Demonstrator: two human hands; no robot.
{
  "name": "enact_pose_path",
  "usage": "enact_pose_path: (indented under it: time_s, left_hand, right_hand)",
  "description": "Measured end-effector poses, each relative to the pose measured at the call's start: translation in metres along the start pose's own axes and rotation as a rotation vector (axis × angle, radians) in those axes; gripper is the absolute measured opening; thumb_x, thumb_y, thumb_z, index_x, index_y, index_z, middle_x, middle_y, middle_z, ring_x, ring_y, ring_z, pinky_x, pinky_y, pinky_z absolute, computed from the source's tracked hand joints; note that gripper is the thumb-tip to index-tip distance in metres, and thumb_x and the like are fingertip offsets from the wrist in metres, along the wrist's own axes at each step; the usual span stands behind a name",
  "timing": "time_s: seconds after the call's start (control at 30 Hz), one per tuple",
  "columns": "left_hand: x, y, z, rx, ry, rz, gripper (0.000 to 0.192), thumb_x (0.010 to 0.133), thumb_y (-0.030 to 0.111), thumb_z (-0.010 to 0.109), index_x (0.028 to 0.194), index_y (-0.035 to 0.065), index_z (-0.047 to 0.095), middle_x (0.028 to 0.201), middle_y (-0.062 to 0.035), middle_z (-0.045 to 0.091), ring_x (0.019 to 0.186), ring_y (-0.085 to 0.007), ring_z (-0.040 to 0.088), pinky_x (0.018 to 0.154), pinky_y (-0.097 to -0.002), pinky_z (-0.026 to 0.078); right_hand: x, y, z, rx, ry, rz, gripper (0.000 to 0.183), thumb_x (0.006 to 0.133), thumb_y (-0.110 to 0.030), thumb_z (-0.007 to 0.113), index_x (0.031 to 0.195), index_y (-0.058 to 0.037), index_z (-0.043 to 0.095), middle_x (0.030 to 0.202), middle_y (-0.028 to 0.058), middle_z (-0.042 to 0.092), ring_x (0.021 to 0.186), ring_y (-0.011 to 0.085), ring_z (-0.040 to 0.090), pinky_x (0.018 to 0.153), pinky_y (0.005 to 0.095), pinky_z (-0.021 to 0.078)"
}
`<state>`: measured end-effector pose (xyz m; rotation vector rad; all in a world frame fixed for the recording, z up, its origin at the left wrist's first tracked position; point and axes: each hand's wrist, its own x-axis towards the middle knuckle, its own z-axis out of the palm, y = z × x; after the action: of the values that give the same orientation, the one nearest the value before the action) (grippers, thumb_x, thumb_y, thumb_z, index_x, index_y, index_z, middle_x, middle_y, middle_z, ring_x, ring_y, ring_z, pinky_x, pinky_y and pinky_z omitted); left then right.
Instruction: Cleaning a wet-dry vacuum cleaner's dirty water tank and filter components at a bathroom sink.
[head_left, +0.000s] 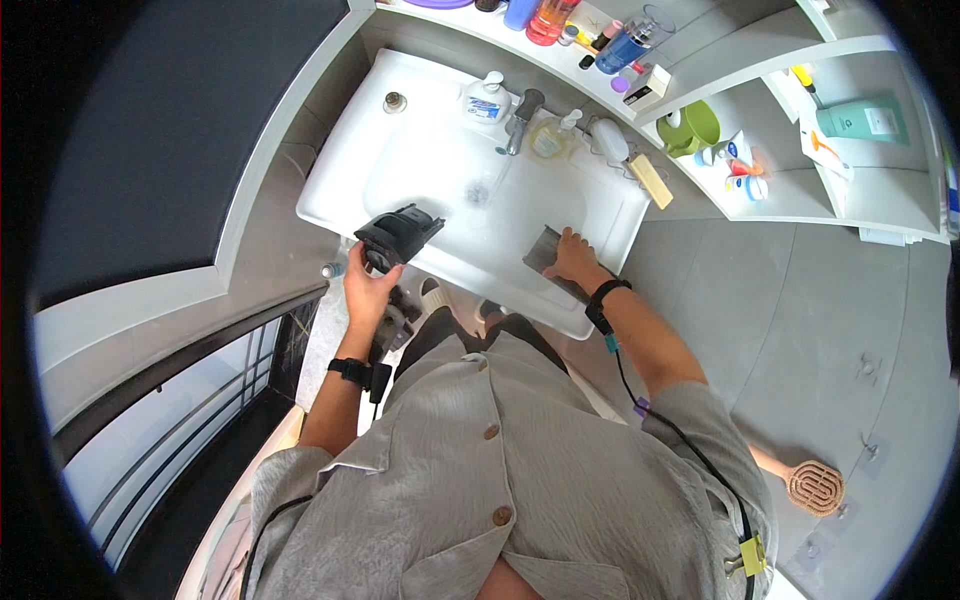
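Observation:
My left hand (367, 286) grips the lower end of a black plastic appliance part (399, 231), raised over the sink's front left edge. Jagged or toothed edges show at the part's far end. On the right, my right hand (576, 261) is closed around a grey, flat-sided plastic piece (541, 252), possibly a tank, over the right side of the basin. My palm and forearm hide part of this piece. Both are above a white ceramic sink (420, 176), with its drain (477, 195) in the middle.
Behind the basin are a grey faucet (525, 120), a white soap pump bottle (487, 99) and a clear pump bottle (553, 136). A yellow bar (650, 181) sits at the back right corner. White shelves (750, 75) with toiletries overhang the back. A hairbrush (814, 487) hangs at right.

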<state>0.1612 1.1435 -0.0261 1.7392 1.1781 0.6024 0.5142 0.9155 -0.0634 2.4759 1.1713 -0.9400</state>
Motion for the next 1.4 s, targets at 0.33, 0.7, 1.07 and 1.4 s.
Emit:
enact_pose_path:
  time_s: [0.33,0.7,1.07,1.4]
  left_hand:
    - [-0.004,-0.003,-0.010,0.009,0.000,-0.027,0.079,0.071,0.013,0.087,0.135,-0.0082,0.046,0.122,-0.0250,0.066,0.113,-0.0294,0.066,0.099,-0.0367,0.050]
    - [-0.005,0.011,-0.018,0.045,0.002,-0.048,0.082,0.072,0.011,0.087,0.138,-0.0096,0.043,0.127,-0.0263,0.063,0.115,-0.0294,0.065,0.101,-0.0368,0.051]
    - [-0.007,0.002,-0.032,0.086,0.012,-0.096,0.080,0.072,0.009,0.086,0.137,-0.0092,0.044,0.126,-0.0258,0.063,0.114,-0.0284,0.065,0.101,-0.0365,0.051]
    - [0.001,-0.008,-0.021,0.029,0.015,-0.024,0.081,0.070,0.008,0.087,0.137,-0.0087,0.045,0.126,-0.0249,0.062,0.116,-0.0271,0.063,0.103,-0.0364,0.049]
  right_hand:
    - [0.011,-0.007,-0.041,0.502,-0.003,-0.067,0.117,0.060,-0.043,0.092,0.139,0.0158,0.028,0.125,0.0380,0.057,0.116,0.0430,0.061,0.097,0.0413,0.0523]
    - [0.089,-0.074,-0.055,0.543,0.188,0.128,0.138,0.059,-0.043,0.091,0.158,0.0031,0.007,0.143,0.0364,0.044,0.131,0.0479,0.048,0.109,0.0460,0.0446]
    - [0.082,-0.104,-0.039,0.728,0.546,0.295,0.130,0.063,-0.033,0.091,0.158,0.0001,0.009,0.136,0.0359,0.041,0.125,0.0472,0.047,0.108,0.0484,0.0409]
    - [0.084,-0.101,-0.038,0.808,0.466,0.122,0.130,0.062,-0.035,0.091,0.160,-0.0070,0.010,0.128,0.0367,0.046,0.109,0.0491,0.059,0.098,0.0499,0.0510]
